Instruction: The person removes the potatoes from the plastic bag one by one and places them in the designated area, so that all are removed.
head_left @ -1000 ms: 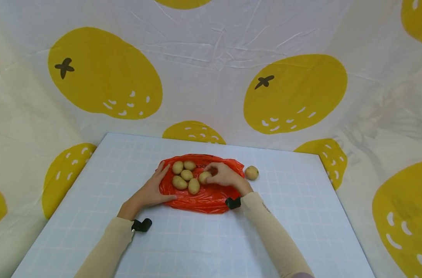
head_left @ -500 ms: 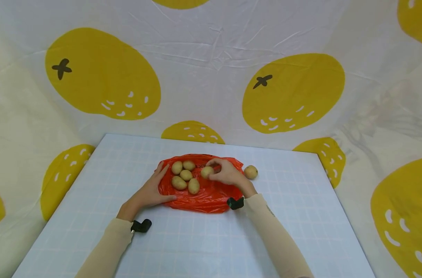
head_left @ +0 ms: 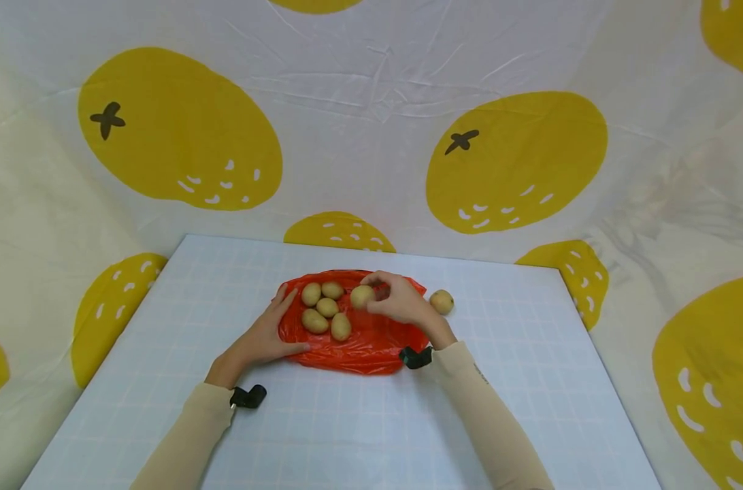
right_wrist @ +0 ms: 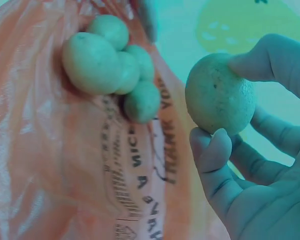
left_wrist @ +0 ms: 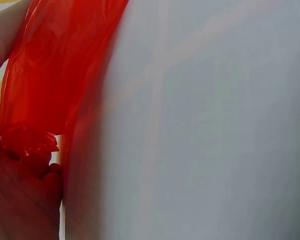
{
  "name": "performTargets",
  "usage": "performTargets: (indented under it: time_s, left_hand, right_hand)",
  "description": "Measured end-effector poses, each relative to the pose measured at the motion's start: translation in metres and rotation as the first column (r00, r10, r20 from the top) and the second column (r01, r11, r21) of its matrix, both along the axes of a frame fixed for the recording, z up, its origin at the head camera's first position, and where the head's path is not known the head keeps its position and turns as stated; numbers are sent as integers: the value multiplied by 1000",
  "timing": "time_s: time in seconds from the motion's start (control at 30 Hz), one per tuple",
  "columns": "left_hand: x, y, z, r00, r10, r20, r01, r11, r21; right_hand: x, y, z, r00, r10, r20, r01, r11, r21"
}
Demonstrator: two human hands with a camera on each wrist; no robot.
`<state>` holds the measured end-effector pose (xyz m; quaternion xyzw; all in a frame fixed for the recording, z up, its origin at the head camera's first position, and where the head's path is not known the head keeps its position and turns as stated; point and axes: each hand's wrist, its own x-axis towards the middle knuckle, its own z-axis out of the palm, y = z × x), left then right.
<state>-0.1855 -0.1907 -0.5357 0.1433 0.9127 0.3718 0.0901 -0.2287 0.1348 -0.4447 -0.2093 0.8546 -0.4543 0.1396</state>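
A red plastic bag (head_left: pixel 377 347) with printed lettering lies on the table, and several potatoes (head_left: pixel 341 327) sit clustered on its left half. My right hand (head_left: pixel 399 299) pinches one potato (right_wrist: pixel 217 95) between thumb and fingers. In the right wrist view that potato appears apart from the cluster. At the bag's left end, my left hand (head_left: pixel 267 338) rests with fingers and thumb spread along the edge. Red plastic (left_wrist: pixel 55 65) lies against that hand in the left wrist view, where most of its fingers are hidden.
Another potato (head_left: pixel 441 301) lies on the table just beyond the bag's right edge. The pale checked table (head_left: pixel 322 435) extends around the bag. Behind it hangs a white cloth (head_left: pixel 359 156) printed with large yellow fruit.
My right hand has moved the pinched potato slightly away from me, toward the bag's far side. The left hand and the clustered potatoes stay in place.
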Motion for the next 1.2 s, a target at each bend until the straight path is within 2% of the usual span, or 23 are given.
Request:
performTargets:
  time_s: [0.33, 0.63, 0.93, 1.2]
  left_hand:
    - [-3, 1, -1, 1000, -3, 1, 3, 1000, -7]
    - [-4, 2, 0, 1000, -3, -3, 2, 1000, -10]
    - [-4, 2, 1, 1000, 7, -3, -7, 1000, -15]
    - [-1, 2, 2, 1000, 11, 10, -11, 1000, -17]
  right_hand:
    - [-1, 16, 23, 996, -52, -76, 44, 993, -106]
    - [-1, 36, 35, 991, -107, -78, 91, 980, -176]
    - [-4, 58, 33, 981, -180, -78, 156, 955, -252]
    - [-2, 78, 24, 971, -232, -62, 210, 946, -247]
